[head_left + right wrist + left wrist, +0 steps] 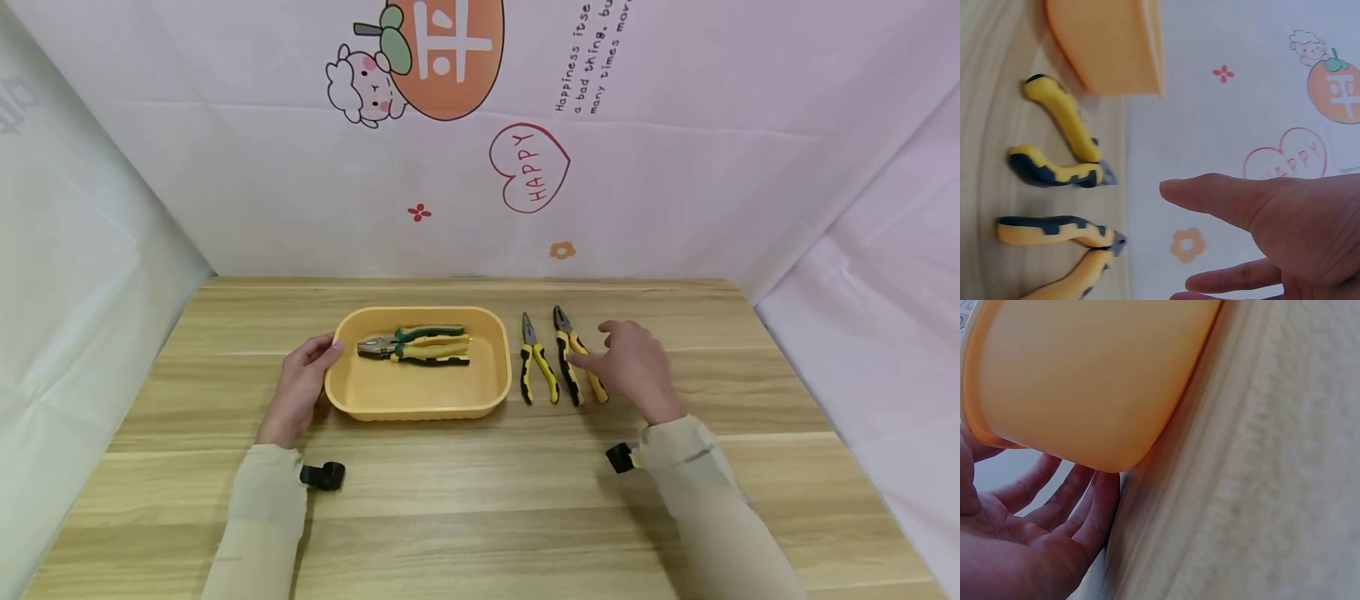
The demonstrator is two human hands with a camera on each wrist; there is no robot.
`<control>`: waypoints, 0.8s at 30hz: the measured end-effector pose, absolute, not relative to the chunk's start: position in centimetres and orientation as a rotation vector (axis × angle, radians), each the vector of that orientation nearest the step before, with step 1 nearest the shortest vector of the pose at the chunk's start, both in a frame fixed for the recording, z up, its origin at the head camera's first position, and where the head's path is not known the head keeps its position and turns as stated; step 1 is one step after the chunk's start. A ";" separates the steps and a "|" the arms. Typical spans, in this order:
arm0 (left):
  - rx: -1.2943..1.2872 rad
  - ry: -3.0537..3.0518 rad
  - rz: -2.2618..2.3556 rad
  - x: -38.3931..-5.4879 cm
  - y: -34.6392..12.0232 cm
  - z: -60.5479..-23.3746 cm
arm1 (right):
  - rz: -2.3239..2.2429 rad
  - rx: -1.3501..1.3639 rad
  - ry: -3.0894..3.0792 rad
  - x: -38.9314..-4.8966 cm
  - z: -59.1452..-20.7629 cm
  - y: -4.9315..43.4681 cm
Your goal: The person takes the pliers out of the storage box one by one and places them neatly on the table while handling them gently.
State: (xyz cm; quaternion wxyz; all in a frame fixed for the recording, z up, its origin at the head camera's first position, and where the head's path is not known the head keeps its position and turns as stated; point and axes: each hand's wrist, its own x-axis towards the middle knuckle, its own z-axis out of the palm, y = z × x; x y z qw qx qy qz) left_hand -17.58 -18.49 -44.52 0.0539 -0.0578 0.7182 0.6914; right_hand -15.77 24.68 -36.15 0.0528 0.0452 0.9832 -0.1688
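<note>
Right sleeve (720, 508) is seen nearest. Two pliers (433, 351) seem already placed in tray (420, 392); slim pliers (529, 337) and wide pliers (566, 337) are left on tabletop (465, 500): half done, presumably. Tray is grasped by left grip (298, 387); right grip (633, 367) is held loose, empty, near wide pliers.

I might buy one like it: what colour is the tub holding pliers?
The tub is light yellow-orange, best seen in the head view.
</note>
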 end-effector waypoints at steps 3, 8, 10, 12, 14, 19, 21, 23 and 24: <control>-0.164 2.182 2.099 -17.5 -18.5 -44.5 | -0.513 0.129 3.003 -15.6 -35.5 24.6; -0.166 2.187 2.100 -17.6 -18.5 -44.6 | -0.537 0.112 3.012 -15.4 -35.0 24.1; -0.168 2.189 2.101 -17.6 -18.5 -44.6 | -0.550 0.102 3.010 -15.3 -34.9 23.8; -0.169 2.189 2.098 -17.5 -18.5 -44.6 | -0.559 0.092 3.010 -15.3 -34.8 23.4; -0.172 2.186 2.096 -17.5 -18.5 -44.5 | -0.562 0.080 3.005 -15.3 -34.8 23.1; -0.179 2.183 2.091 -17.5 -18.5 -44.6 | -0.583 0.040 2.999 -15.4 -34.9 22.3; -0.180 2.184 2.094 -17.6 -18.5 -44.6 | -0.590 0.014 3.004 -15.4 -34.9 21.9; -0.180 2.185 2.101 -17.6 -18.5 -44.6 | -0.597 -0.013 3.010 -15.5 -35.0 21.5; -0.180 2.187 2.101 -17.6 -18.5 -44.6 | -0.602 -0.028 3.012 -15.5 -35.0 21.3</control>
